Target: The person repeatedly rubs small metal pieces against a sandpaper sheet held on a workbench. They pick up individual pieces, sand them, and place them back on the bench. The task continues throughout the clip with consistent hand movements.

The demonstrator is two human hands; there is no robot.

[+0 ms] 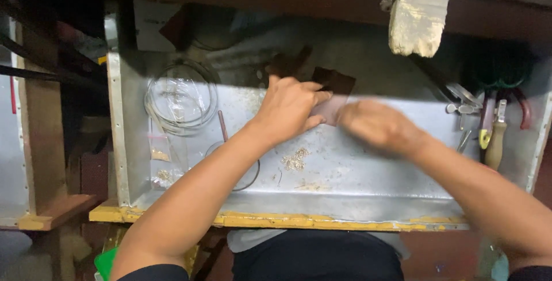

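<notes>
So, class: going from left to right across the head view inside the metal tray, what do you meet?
Clear plastic coil → left hand → dark brown sheet → blurred right hand → hand tools at the tray's right wall.

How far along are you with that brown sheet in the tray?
Done: a small pile of filings already lies on the metal tray. In hand: the left hand grips the brown sheet, while the right hand is motion-blurred beside it. Left: can't tell; the tools at the right lie untouched.
</notes>
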